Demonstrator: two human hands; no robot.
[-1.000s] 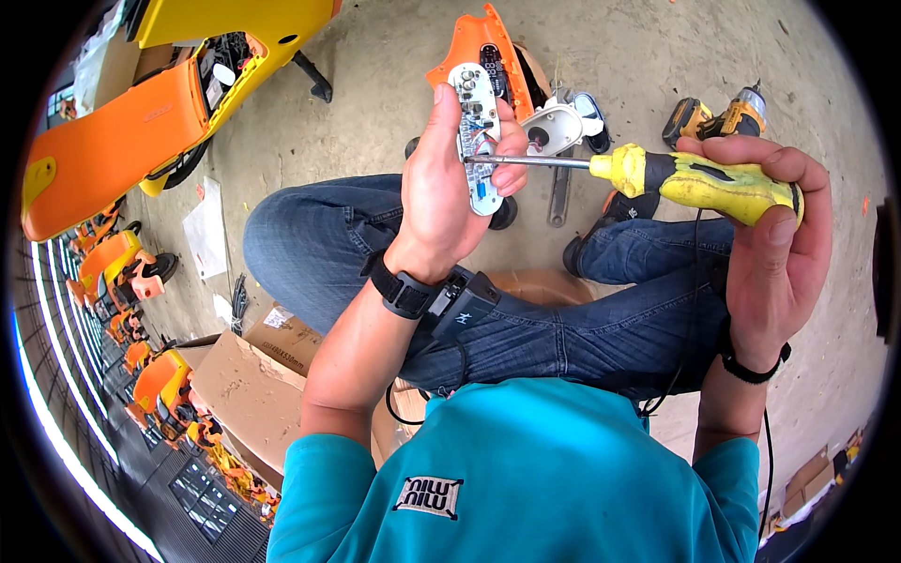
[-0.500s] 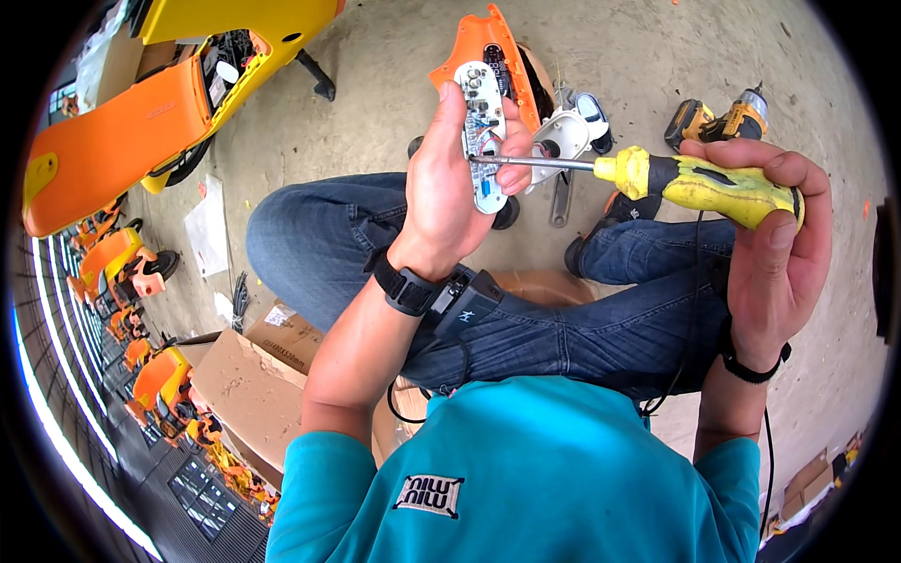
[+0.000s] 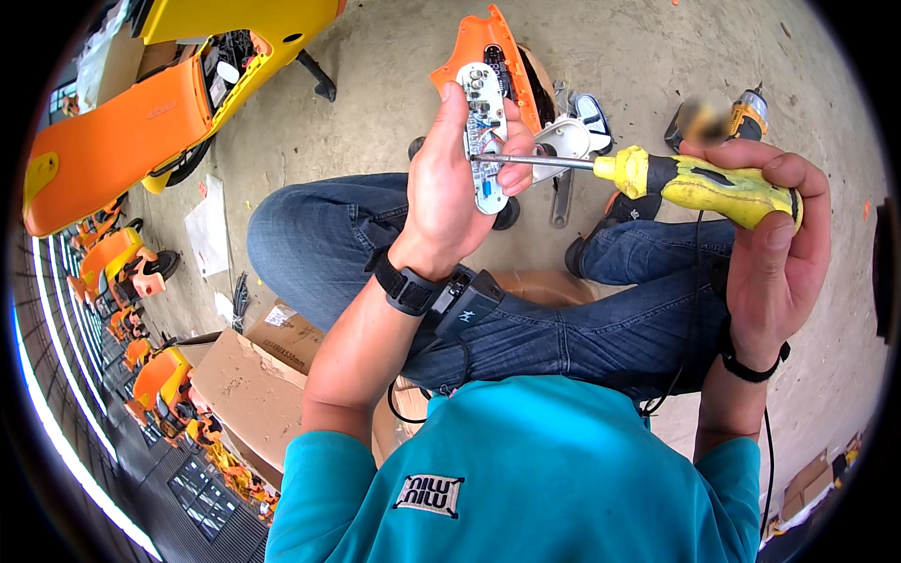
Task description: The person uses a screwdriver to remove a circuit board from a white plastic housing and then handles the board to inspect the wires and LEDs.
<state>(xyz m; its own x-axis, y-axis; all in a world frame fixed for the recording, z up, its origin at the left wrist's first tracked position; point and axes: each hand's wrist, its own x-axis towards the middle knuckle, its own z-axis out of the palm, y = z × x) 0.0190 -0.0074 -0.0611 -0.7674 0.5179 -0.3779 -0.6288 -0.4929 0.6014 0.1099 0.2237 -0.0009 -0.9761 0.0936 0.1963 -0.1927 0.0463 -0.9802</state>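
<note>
My left hand is closed around a white oval circuit board, its component side facing up, thumb along one edge and fingers curled behind the other. In my right hand is a screwdriver with a worn yellow and black handle, gripped between thumb and fingers. Its metal shaft runs level to the left across the board, and the tip touches or nearly touches the board's left edge by my left palm. Thin wires lie on the board near the shaft.
Beyond my left hand lies an orange plastic shell, with a white housing and a wrench beside it. A cordless drill rests at the far right. An orange and yellow vehicle stands left, cardboard boxes lower left.
</note>
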